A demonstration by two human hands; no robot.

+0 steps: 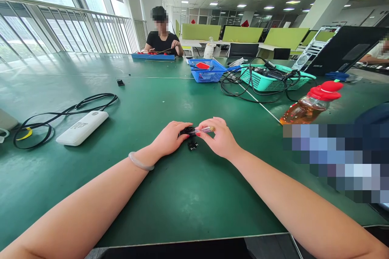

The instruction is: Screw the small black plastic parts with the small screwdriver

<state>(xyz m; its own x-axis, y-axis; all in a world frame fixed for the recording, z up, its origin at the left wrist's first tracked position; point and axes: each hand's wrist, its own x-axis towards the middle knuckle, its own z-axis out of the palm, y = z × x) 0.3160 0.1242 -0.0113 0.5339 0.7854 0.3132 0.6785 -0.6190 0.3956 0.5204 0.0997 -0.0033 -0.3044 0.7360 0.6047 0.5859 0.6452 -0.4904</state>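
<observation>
Low over the green table, my left hand (172, 137) is closed on a small black part (187, 130), its fingers covering much of it. My right hand (220, 137) grips a small screwdriver (206, 129) with a clear handle and a tan end. The screwdriver lies nearly level and points left at the black part; whether its tip touches is hidden by my fingers. Just below, between my hands, a little black piece (192, 145) with shiny metal bits rests on the table.
The green table (188, 202) holds a white power bank (82, 128) with a black cable, left. Farther back stand a blue basket (208, 75) and a teal basket (264, 83) of cables. A red-capped bottle (306, 107) is at right. A person (164, 42) sits opposite.
</observation>
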